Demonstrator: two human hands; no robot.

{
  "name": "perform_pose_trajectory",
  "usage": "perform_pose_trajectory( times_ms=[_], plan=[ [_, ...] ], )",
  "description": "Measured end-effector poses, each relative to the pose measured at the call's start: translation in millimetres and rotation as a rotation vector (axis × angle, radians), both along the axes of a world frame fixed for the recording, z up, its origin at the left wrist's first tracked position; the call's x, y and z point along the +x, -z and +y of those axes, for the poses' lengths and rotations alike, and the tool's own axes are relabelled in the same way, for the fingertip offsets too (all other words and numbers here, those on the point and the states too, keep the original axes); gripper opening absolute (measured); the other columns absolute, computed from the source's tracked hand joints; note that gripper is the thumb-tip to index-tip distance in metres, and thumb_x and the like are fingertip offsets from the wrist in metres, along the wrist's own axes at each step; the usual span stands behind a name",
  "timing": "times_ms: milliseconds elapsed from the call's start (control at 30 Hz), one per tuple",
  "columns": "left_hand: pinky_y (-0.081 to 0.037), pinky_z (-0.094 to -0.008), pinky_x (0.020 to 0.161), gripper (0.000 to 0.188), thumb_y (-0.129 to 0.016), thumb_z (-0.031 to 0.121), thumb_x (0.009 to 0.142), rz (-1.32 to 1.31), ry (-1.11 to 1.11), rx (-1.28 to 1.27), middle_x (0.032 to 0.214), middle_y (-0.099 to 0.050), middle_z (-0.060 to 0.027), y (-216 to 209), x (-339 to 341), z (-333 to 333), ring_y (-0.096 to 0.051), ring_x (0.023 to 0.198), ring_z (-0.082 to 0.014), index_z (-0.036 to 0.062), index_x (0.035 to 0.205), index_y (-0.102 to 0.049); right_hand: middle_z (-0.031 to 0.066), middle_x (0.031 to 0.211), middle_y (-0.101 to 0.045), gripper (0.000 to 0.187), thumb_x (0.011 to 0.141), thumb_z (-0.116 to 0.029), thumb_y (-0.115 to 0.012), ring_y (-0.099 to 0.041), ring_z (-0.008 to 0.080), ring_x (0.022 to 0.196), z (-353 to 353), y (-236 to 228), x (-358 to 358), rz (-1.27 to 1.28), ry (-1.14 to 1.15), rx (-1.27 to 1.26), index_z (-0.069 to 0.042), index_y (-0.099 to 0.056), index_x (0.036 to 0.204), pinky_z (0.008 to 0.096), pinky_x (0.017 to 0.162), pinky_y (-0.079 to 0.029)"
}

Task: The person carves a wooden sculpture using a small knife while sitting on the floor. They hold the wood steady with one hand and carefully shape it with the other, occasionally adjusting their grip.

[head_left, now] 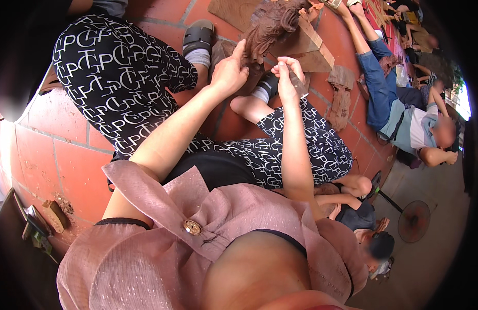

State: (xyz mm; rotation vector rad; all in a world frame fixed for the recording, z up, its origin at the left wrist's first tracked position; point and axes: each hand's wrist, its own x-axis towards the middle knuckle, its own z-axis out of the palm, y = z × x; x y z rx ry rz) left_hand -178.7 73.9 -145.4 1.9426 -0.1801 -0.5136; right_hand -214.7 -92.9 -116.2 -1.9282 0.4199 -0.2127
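A dark brown wood carving [270,28] with deep wavy grooves leans over a pale wooden block [312,49] between my feet. My left hand [230,76] grips the carving's near end, its index finger stretched along the side and the others curled in. Close by on the right, my right hand [289,77] is closed around a carving tool [302,89]. The tool has a brownish handle with a shiny end, and its thin tip points toward the carving. My fingers partly cover it, so its exact kind is unclear.
Another brown carved piece [339,98] lies on the red tile floor [40,165] to the right. A person in jeans [379,101] sits beyond it. More people and a standing fan [413,221] are at the right. A wooden block [54,216] rests at the lower left.
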Motion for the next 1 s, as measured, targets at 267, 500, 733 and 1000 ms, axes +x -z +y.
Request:
perform_pose_trajectory(
  times_ms=[267, 500, 733, 1000],
  plan=[
    [-0.048, -0.0408, 0.079, 0.047, -0.061, 0.015, 0.077, -0.03, 0.23, 0.063, 0.087, -0.066, -0.0194, 20.1, -23.6, -1.8, -0.064, 0.084, -0.0325, 0.0079, 0.123, -0.053, 0.0047, 0.086, -0.061, 0.02, 0.089, -0.015, -0.057, -0.06, 0.0098, 0.074, 8.3, 4.8, 3.0, 0.072, -0.019, 0.03, -0.001, -0.058, 0.104, 0.0228, 0.067, -0.048],
    [-0.048, -0.0401, 0.08, 0.042, -0.06, 0.016, 0.079, -0.012, 0.23, 0.069, 0.087, -0.065, -0.0199, 14.4, -23.6, -3.5, -0.063, 0.087, -0.0331, 0.0027, 0.119, -0.054, 0.0055, 0.085, -0.065, 0.018, 0.086, -0.008, -0.062, -0.062, 0.0094, 0.076, -10.4, 16.0, -1.5, 0.074, -0.182, -0.2, 0.002, -0.061, 0.101, 0.0219, 0.069, -0.05],
    [-0.048, -0.0405, 0.08, 0.042, -0.059, 0.015, 0.079, -0.031, 0.199, 0.065, 0.087, -0.065, -0.0196, 20.1, -25.8, -4.4, -0.063, 0.087, -0.033, 0.0039, 0.119, -0.053, 0.0026, 0.074, -0.063, 0.013, 0.076, -0.001, -0.068, -0.057, 0.0057, 0.067, 6.2, 10.7, 2.2, 0.009, -0.054, 0.039, 0.0, -0.062, 0.088, 0.0204, 0.062, -0.047],
    [-0.048, -0.0405, 0.079, 0.045, -0.059, 0.014, 0.078, -0.034, 0.227, 0.091, 0.083, -0.064, -0.0191, 19.6, -24.6, -3.4, -0.063, 0.085, -0.033, 0.0051, 0.121, -0.052, 0.0035, 0.069, -0.065, 0.012, 0.076, -0.001, -0.069, -0.059, 0.0058, 0.063, 14.2, 7.1, 23.9, -0.064, -0.035, -0.025, 0.0, -0.06, 0.084, 0.0204, 0.057, -0.047]
  ],
)
